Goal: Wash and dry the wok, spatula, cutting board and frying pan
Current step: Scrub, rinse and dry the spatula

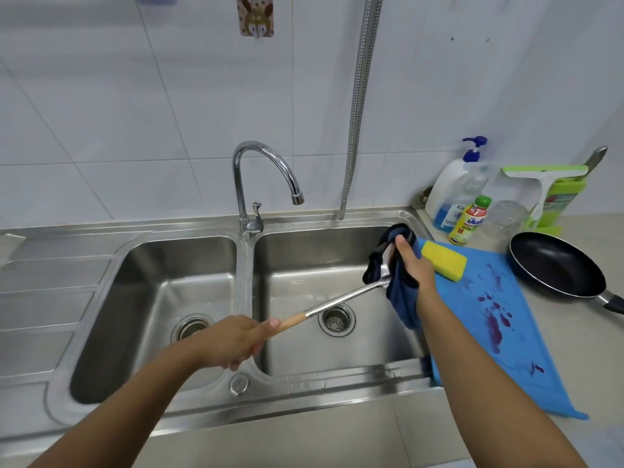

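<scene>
My left hand (233, 342) grips the wooden handle end of the metal spatula (341, 300), which stretches over the right sink basin. My right hand (413, 265) holds a dark blue cloth (400, 292) wrapped round the spatula's blade, so the blade is mostly hidden. On the counter to the right lies a blue cutting board (506, 332) with purple stains, and a yellow sponge (444, 260) rests on its far corner. Beyond the board sits a black frying pan (557, 265). No wok is in view.
A double steel sink (243, 265) has a chrome tap (253, 184) at the back and a draining board on the left. A pump soap bottle (452, 190), a small detergent bottle (469, 219), a glass (504, 219) and a green squeegee (543, 184) stand at the back right.
</scene>
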A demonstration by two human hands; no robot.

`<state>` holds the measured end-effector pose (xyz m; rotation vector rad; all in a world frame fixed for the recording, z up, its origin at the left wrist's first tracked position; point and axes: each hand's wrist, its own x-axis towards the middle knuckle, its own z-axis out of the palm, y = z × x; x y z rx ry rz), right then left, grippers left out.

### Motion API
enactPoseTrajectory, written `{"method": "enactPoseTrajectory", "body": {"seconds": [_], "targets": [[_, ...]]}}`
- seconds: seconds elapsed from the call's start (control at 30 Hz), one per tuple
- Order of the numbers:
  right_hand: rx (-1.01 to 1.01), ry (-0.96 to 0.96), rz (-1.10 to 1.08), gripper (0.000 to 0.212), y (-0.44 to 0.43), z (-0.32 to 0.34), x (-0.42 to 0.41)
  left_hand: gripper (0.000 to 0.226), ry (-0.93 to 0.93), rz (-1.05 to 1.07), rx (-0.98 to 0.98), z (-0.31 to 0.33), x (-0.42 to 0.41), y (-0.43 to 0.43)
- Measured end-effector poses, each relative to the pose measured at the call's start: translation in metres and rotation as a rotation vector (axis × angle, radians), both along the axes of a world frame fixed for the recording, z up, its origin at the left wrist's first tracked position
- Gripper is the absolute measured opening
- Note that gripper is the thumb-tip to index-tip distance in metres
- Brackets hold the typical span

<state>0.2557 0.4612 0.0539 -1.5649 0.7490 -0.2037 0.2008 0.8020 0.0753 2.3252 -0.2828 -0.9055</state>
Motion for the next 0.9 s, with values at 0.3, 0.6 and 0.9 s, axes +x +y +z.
{"method": "enactPoseTrajectory", "body": {"seconds": [0.3,0.6,0.9], "targets": [[0.132,-0.051,-0.109,0.036,-0.025,-0.006,-0.004,0.074,-0.475,0.087,0.196,-0.021,0.01,-0.025],[-0.686,0.008,0.395,0.073,-0.02,-0.012,-0.022,0.08,-0.458,0.049,0.241,-0.015,0.034,-0.05],[-0.711,0.213,0.413,0.035,-0.032,0.028,0.014,0.076,-0.703,-0.148,0.419,-0.006,0.027,-0.063]]}}
